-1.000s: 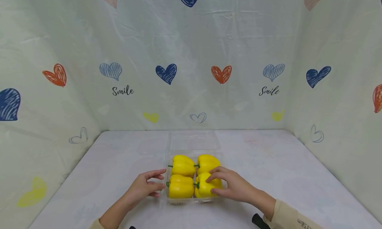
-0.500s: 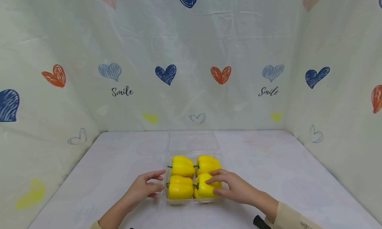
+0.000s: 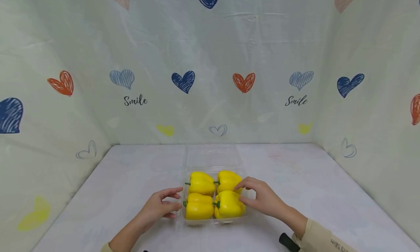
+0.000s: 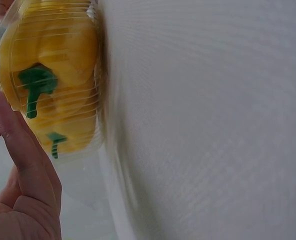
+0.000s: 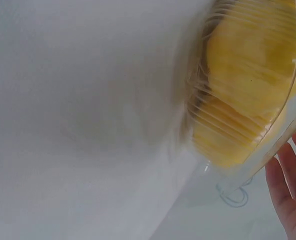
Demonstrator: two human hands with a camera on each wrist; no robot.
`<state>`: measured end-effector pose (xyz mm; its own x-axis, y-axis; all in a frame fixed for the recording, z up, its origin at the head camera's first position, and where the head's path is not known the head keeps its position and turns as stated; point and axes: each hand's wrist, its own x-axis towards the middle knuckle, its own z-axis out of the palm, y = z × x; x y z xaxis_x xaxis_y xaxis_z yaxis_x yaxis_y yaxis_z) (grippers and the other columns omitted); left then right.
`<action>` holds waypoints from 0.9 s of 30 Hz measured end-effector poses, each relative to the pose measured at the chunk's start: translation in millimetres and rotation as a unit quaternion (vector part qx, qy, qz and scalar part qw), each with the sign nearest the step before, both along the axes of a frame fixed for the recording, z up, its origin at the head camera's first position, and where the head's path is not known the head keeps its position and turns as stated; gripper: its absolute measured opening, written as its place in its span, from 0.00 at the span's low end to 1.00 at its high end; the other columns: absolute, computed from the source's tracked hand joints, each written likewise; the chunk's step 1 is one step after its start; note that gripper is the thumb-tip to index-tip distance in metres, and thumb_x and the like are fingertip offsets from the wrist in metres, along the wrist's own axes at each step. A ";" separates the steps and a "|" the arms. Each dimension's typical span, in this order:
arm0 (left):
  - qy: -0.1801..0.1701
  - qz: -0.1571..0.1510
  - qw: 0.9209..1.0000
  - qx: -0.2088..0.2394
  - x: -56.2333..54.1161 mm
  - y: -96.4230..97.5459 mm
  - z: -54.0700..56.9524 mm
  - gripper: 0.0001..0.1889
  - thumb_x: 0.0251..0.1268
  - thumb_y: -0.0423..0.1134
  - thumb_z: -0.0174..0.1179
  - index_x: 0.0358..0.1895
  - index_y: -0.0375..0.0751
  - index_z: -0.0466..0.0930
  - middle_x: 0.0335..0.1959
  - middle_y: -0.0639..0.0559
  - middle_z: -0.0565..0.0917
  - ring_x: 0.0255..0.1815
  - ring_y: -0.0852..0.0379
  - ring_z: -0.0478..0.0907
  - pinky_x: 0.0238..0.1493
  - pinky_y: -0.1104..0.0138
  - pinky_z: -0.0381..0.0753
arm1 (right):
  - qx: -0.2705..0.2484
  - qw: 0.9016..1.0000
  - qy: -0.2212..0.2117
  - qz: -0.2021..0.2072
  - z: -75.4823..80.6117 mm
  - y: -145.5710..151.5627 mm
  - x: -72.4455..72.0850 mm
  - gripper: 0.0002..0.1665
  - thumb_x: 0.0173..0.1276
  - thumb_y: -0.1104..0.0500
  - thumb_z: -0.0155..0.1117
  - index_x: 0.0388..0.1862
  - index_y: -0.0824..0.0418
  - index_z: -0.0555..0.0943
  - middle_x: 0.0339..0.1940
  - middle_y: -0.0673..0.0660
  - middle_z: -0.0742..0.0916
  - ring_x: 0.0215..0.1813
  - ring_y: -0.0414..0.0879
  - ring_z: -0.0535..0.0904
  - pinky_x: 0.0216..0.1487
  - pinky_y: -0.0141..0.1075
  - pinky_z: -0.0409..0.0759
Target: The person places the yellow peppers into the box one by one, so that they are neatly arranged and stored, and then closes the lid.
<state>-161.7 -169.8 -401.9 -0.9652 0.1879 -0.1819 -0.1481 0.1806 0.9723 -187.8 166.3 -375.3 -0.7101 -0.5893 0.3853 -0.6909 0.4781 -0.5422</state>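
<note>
The clear clamshell tray (image 3: 212,218) sits near the front middle of the bench (image 3: 295,193), holding four yellow peppers (image 3: 200,206). The left hand (image 3: 157,208) rests against its left wall, fingers relaxed; the right hand (image 3: 262,199) is loosely curved at the right edge, gripping nothing. The thin plastic could buckle or slide under uneven pressure. The left wrist view alone shows green stems (image 4: 35,85) through ribbed plastic; the open lid (image 3: 213,156) shows only from the head.

Glossy, smooth yellow peppers (image 3: 214,199) sit in a clear ribbed plastic box (image 3: 213,161) on matt cloth (image 3: 131,179).
</note>
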 end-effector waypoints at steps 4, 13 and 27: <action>-0.003 0.000 1.000 -0.004 -1.5 -0.1 -1.3 0.33 0.53 0.37 0.68 0.64 0.34 0.68 0.48 0.43 0.72 0.34 0.52 0.79 0.35 0.59 0.83 | -0.012 0.999 0.012 -0.027 -0.1 2.7 -7.4 0.15 0.56 0.67 0.68 0.43 0.58 0.80 0.41 0.50 0.83 0.44 0.50 0.79 0.44 0.44 0.80; -0.001 -0.003 1.000 -0.002 -1.0 0.4 0.2 0.33 0.52 0.39 0.69 0.63 0.35 0.69 0.48 0.42 0.72 0.34 0.52 0.78 0.36 0.60 0.83 | -0.028 0.997 0.021 -0.066 -3.1 7.2 -19.6 0.13 0.58 0.67 0.68 0.42 0.60 0.81 0.41 0.49 0.83 0.43 0.52 0.79 0.44 0.45 0.80; 0.005 0.014 1.000 -0.005 -1.6 1.5 1.2 0.37 0.53 0.37 0.68 0.67 0.40 0.63 0.48 0.41 0.73 0.33 0.50 0.78 0.34 0.58 0.83 | -0.070 0.991 0.000 -0.118 -10.5 12.4 -39.2 0.13 0.55 0.68 0.69 0.41 0.63 0.80 0.40 0.55 0.83 0.41 0.54 0.79 0.43 0.44 0.81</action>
